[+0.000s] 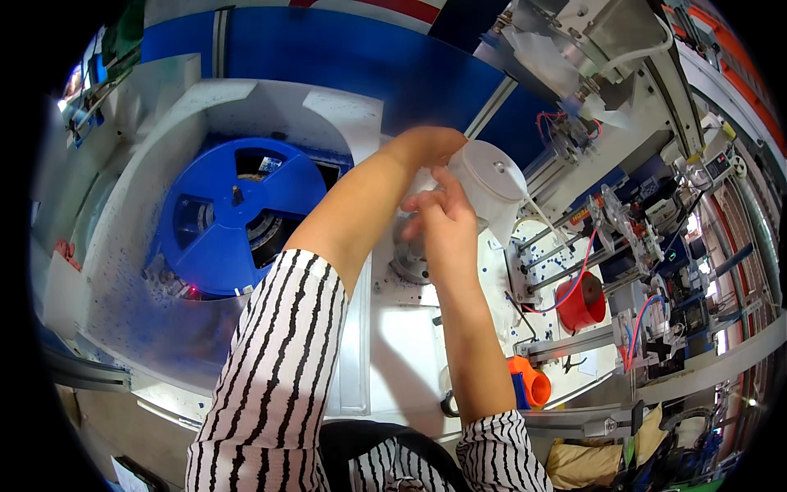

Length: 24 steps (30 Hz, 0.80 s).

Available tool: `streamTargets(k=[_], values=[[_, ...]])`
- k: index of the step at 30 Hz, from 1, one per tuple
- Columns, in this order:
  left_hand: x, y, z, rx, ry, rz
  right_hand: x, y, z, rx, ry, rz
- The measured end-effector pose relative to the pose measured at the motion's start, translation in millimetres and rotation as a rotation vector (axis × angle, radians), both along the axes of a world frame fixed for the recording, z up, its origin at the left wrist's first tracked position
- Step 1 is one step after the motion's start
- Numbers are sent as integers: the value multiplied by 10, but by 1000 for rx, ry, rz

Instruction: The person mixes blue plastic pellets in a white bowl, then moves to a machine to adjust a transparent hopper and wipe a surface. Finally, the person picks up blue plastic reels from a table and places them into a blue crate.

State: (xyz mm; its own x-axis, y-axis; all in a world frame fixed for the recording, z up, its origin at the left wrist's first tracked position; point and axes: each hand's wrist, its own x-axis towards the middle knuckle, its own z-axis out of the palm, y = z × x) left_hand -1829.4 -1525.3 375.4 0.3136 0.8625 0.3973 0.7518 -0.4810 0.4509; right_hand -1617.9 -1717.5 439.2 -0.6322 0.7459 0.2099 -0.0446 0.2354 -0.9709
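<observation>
Both hands clamp a white, round, rigid plastic spool (492, 182) above the machine's metal hub (412, 261): left hand (426, 146) behind, right hand (447, 221) in front; seemingly light, smooth, best gripped around the rim.

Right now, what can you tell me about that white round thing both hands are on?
The white reel looks like plastic: a round, flat-faced disc with a small hole near its middle. It is tilted, its face turned up and to the right, above the white machine top. The left hand holds it from behind; the right hand touches its near edge.
</observation>
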Motion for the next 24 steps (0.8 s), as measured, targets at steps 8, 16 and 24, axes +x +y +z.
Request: streamTargets(k=[8, 16, 24], values=[[339, -234, 54, -129, -112, 8, 364, 75, -53, 90, -33, -200], [245, -422, 121, -259, -751, 312, 442, 234, -251, 414, -24, -502], [668, -1713, 798, -238, -667, 177, 480, 183, -203, 994, -235, -753]])
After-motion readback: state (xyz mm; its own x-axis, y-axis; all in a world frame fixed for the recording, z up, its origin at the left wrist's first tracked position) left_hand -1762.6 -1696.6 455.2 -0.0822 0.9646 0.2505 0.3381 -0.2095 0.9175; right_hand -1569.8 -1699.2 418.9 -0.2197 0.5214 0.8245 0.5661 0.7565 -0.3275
